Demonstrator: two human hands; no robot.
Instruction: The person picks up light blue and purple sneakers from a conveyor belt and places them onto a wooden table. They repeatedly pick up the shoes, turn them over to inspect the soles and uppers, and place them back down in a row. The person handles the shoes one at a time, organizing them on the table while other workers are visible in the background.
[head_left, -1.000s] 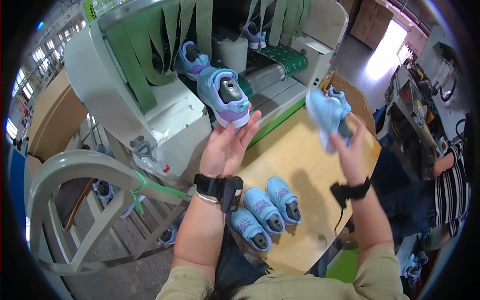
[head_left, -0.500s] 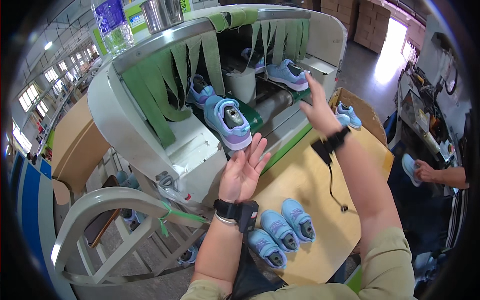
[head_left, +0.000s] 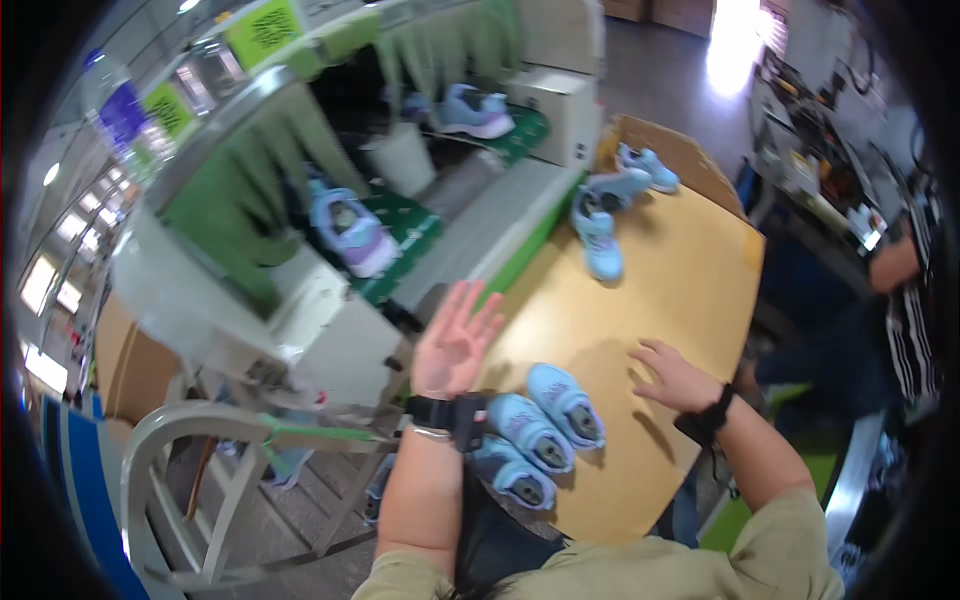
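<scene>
My left hand (head_left: 455, 345) is raised palm up with its fingers spread, holding nothing, beside the white corner of a conveyor machine (head_left: 350, 345). Beyond its fingertips a light blue and lavender shoe (head_left: 360, 235) with a dark shoe last inside sits on the green belt (head_left: 412, 240). My right hand (head_left: 675, 378) hovers over the tan table (head_left: 640, 300), fingers apart and nothing in them. Between my hands stand three light blue shoes in a row: a right one (head_left: 565, 400), a middle one (head_left: 530, 430) and a left one (head_left: 513, 478), with dark lasts inside.
Another shoe (head_left: 475, 112) rests on the machine's farther belt, below green fabric strips (head_left: 235, 220). Several blue shoes (head_left: 600, 245) lie at the table's far end by a cardboard edge (head_left: 680, 150). A grey metal rail (head_left: 190, 430) stands left. A co-worker's arm (head_left: 895, 262) shows at right.
My view has swung. My left hand has come away from the shoe on the near belt. My right hand has drawn back from the far belt to above the table.
</scene>
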